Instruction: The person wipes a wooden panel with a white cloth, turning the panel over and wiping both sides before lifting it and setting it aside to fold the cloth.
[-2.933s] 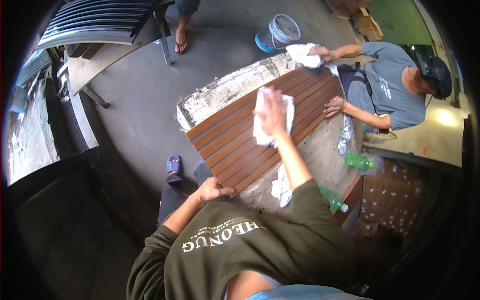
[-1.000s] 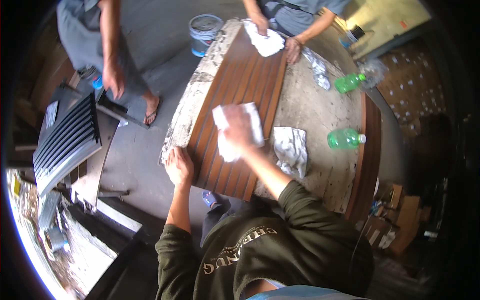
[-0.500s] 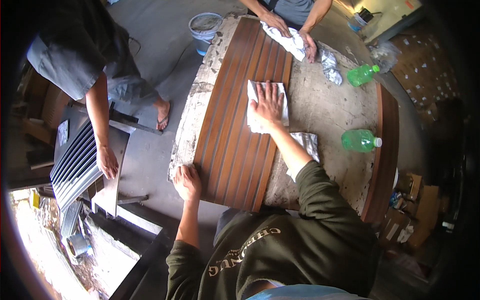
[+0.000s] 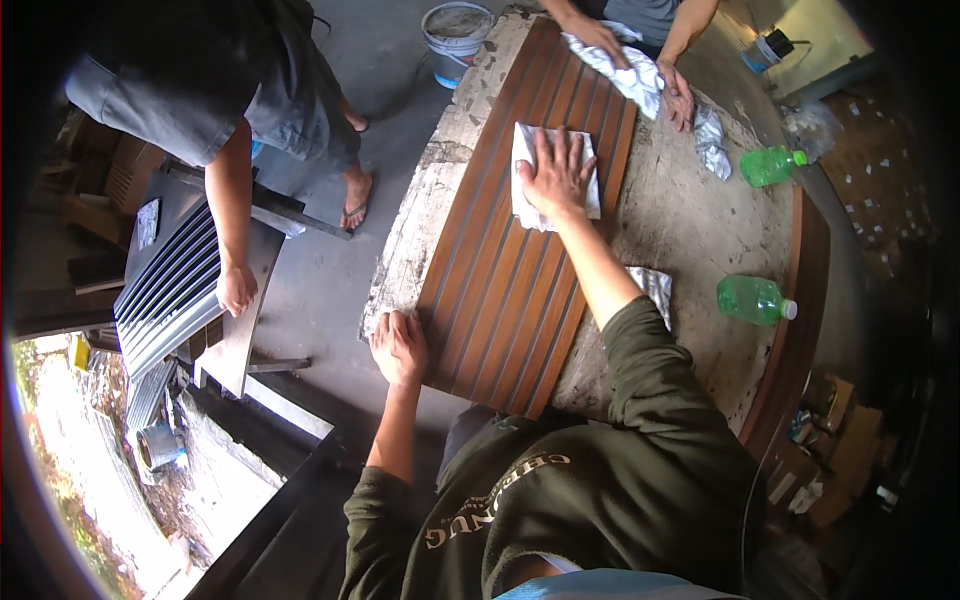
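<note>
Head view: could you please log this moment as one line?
right hand: flat on white cloth; left hand: at near-left corner of slatted panel

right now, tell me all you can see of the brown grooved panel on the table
The long rectangular brown wood-look panel has dark grooves running lengthwise between its strips. It lies flat on a pale, worn, stained table, slanting up toward the view's right. The left hand rests at its near left corner; the right hand, fingers spread, lies on a folded white cloth on its surface. At the far end, a co-worker's hand touches a crumpled white cloth covering part of it.
</note>
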### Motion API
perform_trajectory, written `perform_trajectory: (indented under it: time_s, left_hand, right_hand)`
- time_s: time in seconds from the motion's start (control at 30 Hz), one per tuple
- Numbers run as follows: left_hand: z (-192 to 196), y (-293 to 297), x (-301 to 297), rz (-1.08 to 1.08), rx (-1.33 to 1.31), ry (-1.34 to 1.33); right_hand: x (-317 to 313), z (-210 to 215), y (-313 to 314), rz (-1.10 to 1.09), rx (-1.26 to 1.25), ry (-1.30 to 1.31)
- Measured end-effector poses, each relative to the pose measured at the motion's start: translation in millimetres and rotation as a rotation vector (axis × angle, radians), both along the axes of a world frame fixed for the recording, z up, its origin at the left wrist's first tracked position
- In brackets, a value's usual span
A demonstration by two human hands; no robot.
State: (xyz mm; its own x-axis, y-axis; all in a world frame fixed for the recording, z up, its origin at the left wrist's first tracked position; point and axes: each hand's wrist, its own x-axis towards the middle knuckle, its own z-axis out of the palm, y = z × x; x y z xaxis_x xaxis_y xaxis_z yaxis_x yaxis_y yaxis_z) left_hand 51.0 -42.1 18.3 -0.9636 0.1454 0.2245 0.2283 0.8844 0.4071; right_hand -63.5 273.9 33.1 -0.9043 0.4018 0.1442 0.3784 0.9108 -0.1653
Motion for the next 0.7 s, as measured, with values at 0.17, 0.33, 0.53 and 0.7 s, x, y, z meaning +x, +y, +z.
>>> perform_trajectory:
  time_s: [0.17,0.33,0.53,0.7]
  left_hand:
    - [-4,-4,-5,-0.012,-0.037,0.010]
    - [-13,1,-6,-0.028,-0.024,0.031]
    - [-60,-47,-2,-0.173,-0.696,0.769]
    - [-9,5,7,-0.013,0.058,0.106]
  right_hand:
    - [42,-8,-87,0.305,0.082,-0.085]
    - [123,18,-127,0.651,-0.028,-0.074]
    - [79,4,2,0.164,0.087,0.247]
    - [114,-17,-20,0.056,0.082,-0.082]
